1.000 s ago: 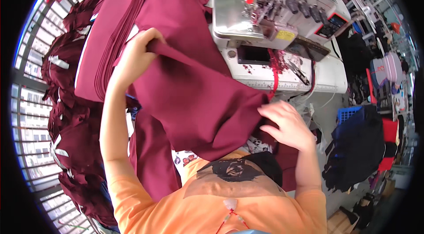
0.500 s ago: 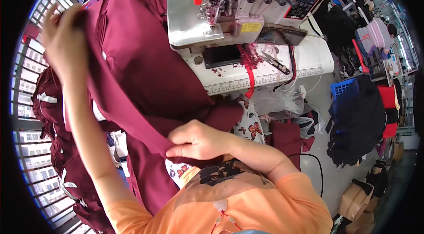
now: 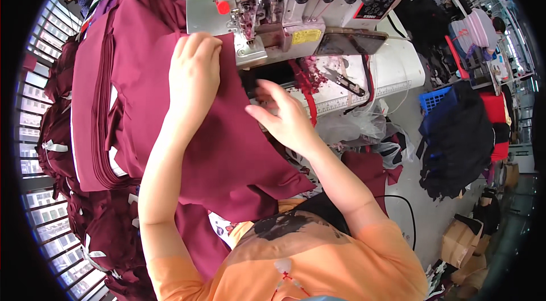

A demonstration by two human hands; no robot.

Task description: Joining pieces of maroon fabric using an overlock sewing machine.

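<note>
A broad piece of burgundy fabric [image 3: 227, 142] drapes from the machine bed over my lap. My left hand [image 3: 196, 76] is closed on its upper part, near the fabric's corner beside the presser foot [image 3: 249, 50] of a white overlock sewing machine [image 3: 267, 22]. Just right of the fabric's edge, my right hand [image 3: 287, 119] is open, thumb and fingers apart, holding nothing. Its fingertips are somewhat blurred. Left of my left hand lies a stack of folded burgundy pieces [image 3: 91, 113].
Thread snips [image 3: 344, 82] and dark red lint [image 3: 310, 76] lie on the white table by its ruler edge [image 3: 364, 96]. A phone [image 3: 351, 42] leans against the machine. Burgundy bundles [image 3: 57, 125] hang at left. Black cloth [image 3: 459, 147] covers a blue crate [image 3: 435, 99] at right.
My left hand has come right and down from the far left, bringing fabric to the presser foot. My right hand has let go of the lower fabric edge and moved up toward the machine.
</note>
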